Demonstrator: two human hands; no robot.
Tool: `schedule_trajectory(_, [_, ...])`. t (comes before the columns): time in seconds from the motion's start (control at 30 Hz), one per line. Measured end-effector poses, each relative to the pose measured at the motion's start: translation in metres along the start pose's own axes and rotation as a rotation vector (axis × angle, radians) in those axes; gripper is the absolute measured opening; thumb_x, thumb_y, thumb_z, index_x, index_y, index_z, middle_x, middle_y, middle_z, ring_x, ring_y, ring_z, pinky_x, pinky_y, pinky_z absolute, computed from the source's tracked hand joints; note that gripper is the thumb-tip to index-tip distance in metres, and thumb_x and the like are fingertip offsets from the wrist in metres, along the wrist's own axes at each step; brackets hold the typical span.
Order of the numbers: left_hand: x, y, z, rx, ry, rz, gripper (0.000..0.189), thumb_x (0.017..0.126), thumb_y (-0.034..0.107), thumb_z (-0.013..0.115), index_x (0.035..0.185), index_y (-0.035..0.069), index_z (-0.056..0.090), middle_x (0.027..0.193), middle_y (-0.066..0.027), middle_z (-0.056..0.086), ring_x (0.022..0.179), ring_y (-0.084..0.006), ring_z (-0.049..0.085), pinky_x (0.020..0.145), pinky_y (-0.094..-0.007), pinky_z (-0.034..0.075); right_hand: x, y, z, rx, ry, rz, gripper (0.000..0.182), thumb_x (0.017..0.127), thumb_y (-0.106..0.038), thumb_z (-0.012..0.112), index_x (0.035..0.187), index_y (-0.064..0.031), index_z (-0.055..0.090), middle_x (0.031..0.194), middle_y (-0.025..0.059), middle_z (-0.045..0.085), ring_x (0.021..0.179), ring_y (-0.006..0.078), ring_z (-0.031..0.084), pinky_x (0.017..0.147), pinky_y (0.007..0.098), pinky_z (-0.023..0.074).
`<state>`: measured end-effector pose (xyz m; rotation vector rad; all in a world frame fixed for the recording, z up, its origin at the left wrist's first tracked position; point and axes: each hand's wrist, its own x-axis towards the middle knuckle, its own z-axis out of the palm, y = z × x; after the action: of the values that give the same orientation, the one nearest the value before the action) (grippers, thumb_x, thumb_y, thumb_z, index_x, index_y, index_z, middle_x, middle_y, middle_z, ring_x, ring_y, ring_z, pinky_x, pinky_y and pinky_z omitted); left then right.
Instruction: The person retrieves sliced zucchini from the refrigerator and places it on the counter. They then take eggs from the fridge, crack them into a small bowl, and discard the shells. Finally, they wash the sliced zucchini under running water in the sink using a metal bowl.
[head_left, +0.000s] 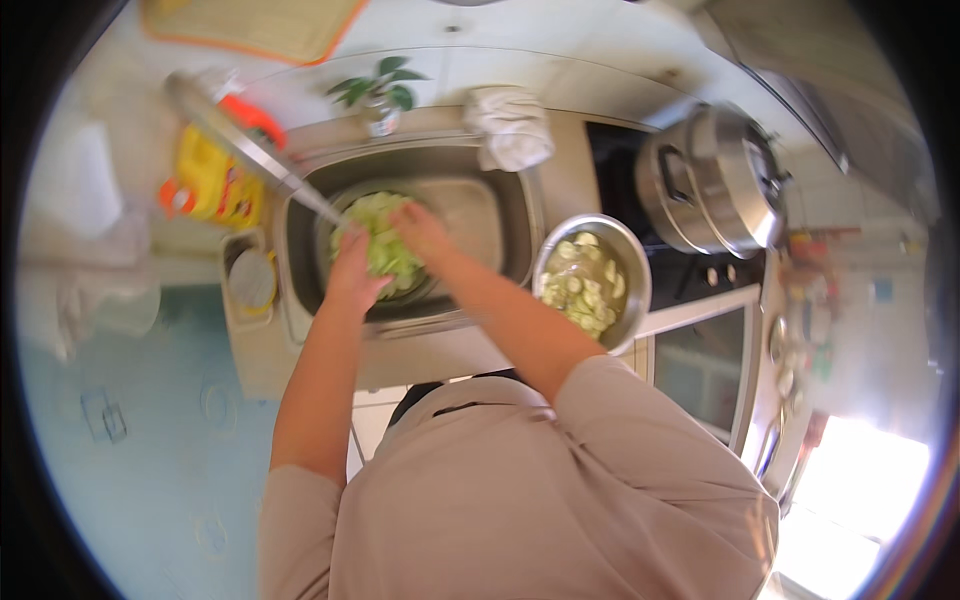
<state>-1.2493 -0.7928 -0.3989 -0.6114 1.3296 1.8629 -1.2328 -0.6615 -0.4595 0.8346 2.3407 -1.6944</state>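
Pale green cut vegetable pieces (391, 251) fill a round metal bowl or strainer in the left half of the stainless steel sink (480, 225). My left hand (355, 270) lies on the near left side of the pieces, its fingers spread. At their upper right, my right hand (421, 234) touches them with its fingers pointing in; blur hides whether either hand grips any. The faucet spout (300, 191) reaches over the bowl from the upper left. Right of the sink, a steel bowl (641, 289) holds sliced pale green vegetables (589, 289) in liquid.
A tall steel steamer pot (709, 180) stands on the black cooktop (619, 187). Behind the sink are a crumpled white cloth (510, 127) and a potted plant (380, 94). A yellow jug (221, 176) and a small caddy (251, 281) stand to the left.
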Motion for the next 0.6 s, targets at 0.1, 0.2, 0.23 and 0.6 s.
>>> schedule_trajectory(0.1, [-0.009, -0.018, -0.011, 0.449, 0.099, -0.002, 0.053, 0.091, 0.032, 0.049, 0.137, 0.014, 0.029, 0.139, -0.0051, 0.033, 0.128, -0.0239, 0.032, 0.099, -0.0494, 0.028, -0.026, 0.001, 0.004, -0.123, 0.104, -0.117, 0.036, 0.084, -0.03, 0.058, 0.108, -0.0034, 0.059, 0.113, 0.0178, 0.055, 0.1, 0.0319, 0.055, 0.087, 0.0356, 0.0438])
schedule_trajectory(0.2, [-0.001, -0.05, -0.046, 0.831, -0.075, 0.258, 0.038, 0.092, 0.029, 0.05, 0.121, 0.004, 0.05, 0.122, -0.0075, 0.052, 0.115, -0.0192, 0.047, 0.093, -0.0314, 0.037, -0.066, -0.027, -0.029, -0.09, 0.111, -0.25, 0.019, 0.081, -0.02, 0.061, 0.091, -0.0044, 0.063, 0.093, 0.016, 0.059, 0.086, 0.0334, 0.057, 0.077, 0.0386, 0.046])
schedule_trajectory(0.23, [-0.001, -0.055, -0.051, 0.948, -0.131, 0.351, 0.037, 0.092, 0.027, 0.051, 0.116, 0.001, 0.057, 0.117, -0.0083, 0.059, 0.111, -0.0177, 0.052, 0.09, -0.0254, 0.04, -0.081, -0.04, -0.049, -0.096, 0.139, -0.307, 0.014, 0.08, -0.017, 0.061, 0.085, -0.0045, 0.064, 0.085, 0.0156, 0.059, 0.082, 0.0335, 0.057, 0.073, 0.0396, 0.0462])
schedule_trajectory(0.6, [-0.055, -0.071, 0.186, 1.104, -0.671, 0.904, 0.027, 0.086, 0.013, 0.054, 0.111, 0.004, 0.056, 0.099, -0.0156, 0.057, 0.09, -0.0306, 0.056, 0.078, -0.0371, 0.045, -0.135, 0.061, -0.265, -0.501, 0.336, -0.38, 0.018, 0.082, -0.012, 0.057, 0.099, -0.0064, 0.061, 0.096, 0.0134, 0.06, 0.09, 0.0327, 0.057, 0.078, 0.0398, 0.0464])
